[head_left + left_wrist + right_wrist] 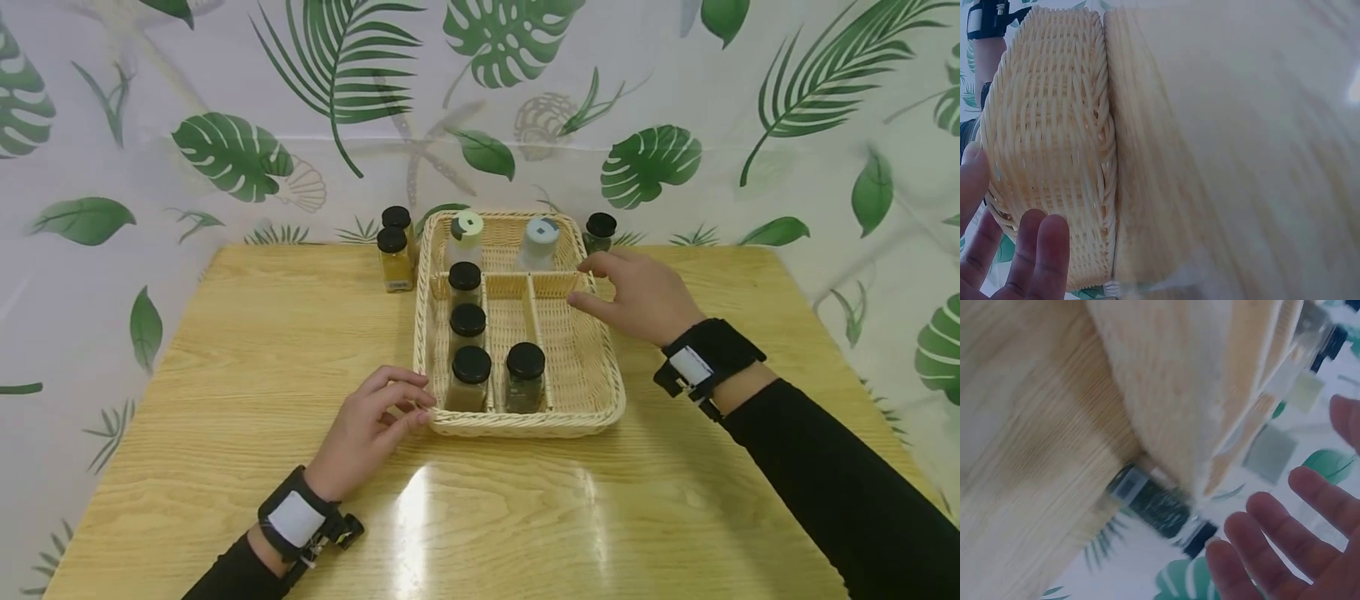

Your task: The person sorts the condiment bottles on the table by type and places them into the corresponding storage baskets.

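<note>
A wicker basket (pixel 525 427) with dividers sits on the table. Its left column holds several black-lidded jars (pixel 471 367), and another black-lidded jar (pixel 525 375) stands in the middle column. In the back compartment are a bottle with a pale yellow-green cap (pixel 467 229) and a bottle with a pale blue cap (pixel 541 236). My left hand (pixel 371 425) touches the basket's front left corner with loosely bent fingers. Over the right rim hovers my right hand (pixel 645 292), thumb and fingers spread, holding nothing. Close to its fingers, behind the rim, stands a dark green jar (pixel 1157 506).
Two black-lidded jars of yellow contents (pixel 396 265) stand left of the basket's back corner. The wooden table (pixel 285 333) ends at the back against a leaf-patterned cloth (pixel 555 125).
</note>
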Tool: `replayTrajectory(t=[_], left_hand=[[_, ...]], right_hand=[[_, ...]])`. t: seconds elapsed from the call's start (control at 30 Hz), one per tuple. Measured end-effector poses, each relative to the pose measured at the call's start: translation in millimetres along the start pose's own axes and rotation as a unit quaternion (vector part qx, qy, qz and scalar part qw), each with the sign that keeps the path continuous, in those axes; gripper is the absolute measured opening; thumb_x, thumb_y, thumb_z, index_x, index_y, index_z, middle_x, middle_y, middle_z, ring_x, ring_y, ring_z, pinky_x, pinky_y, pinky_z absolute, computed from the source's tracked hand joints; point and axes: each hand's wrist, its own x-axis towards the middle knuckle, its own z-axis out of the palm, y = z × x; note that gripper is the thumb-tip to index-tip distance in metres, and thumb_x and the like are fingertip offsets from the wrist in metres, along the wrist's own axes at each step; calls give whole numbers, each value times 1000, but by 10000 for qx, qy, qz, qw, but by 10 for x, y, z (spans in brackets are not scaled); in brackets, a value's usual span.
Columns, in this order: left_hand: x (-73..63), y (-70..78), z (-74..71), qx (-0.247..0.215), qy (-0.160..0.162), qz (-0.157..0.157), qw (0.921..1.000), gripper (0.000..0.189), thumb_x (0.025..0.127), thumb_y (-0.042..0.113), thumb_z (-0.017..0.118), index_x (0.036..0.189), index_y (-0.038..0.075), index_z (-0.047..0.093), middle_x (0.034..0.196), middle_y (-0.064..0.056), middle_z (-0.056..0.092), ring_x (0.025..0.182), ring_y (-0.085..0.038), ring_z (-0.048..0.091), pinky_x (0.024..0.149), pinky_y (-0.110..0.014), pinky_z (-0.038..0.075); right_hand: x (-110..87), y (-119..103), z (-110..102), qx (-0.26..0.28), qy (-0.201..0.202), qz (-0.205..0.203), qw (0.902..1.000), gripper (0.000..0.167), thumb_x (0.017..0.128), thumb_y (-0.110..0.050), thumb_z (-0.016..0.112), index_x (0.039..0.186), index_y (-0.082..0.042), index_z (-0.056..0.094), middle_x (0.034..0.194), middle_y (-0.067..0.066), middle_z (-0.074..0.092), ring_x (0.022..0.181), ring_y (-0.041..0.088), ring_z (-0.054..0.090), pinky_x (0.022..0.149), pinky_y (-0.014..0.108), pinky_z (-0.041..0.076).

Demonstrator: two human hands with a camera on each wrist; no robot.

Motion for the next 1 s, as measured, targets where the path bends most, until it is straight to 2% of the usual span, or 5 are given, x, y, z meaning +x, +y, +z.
replayTrajectory(t=[0.2,0.33,0.5,0.73,1.0], left_hand=[[26,-6,-4,15,-33,89,10000,13,94,20,70,106,16,71,128,-6,59,98,-12,64,70,-25,59],[40,-9,-14,-4,-38,53,10000,13,94,19,71,106,16,71,127,-6,60,98,-11,64,70,-25,58],[56,-10,-13,-114,-135,29,9998,13,94,20,70,106,15,71,126,-6,59,94,-11,64,71,-26,59],[40,-8,-8,-180,-176,12,9997,13,93,20,71,105,16,72,125,-6,59,92,-10,64,71,-27,59],[38,-11,-30,-171,-153,64,9997,11,93,19,71,103,15,72,123,-7,60,92,-11,64,70,-27,59]], right_hand=[[115,256,53,24,342,239,9991,43,94,-38,68,125,-9,64,117,17,64,100,36,62,79,52,52],[178,369,84,106,462,434,9979,43,95,-34,64,129,-7,62,123,21,61,100,39,61,81,53,51],[225,454,96,99,459,650,9968,48,95,-33,65,135,-6,58,128,25,57,108,43,58,88,57,49],[293,521,126,121,339,776,9963,55,94,-33,65,141,-7,52,134,29,50,110,48,54,90,61,46],[440,550,108,28,100,741,9972,61,94,-31,66,146,-8,45,139,31,45,112,52,51,91,63,45]])
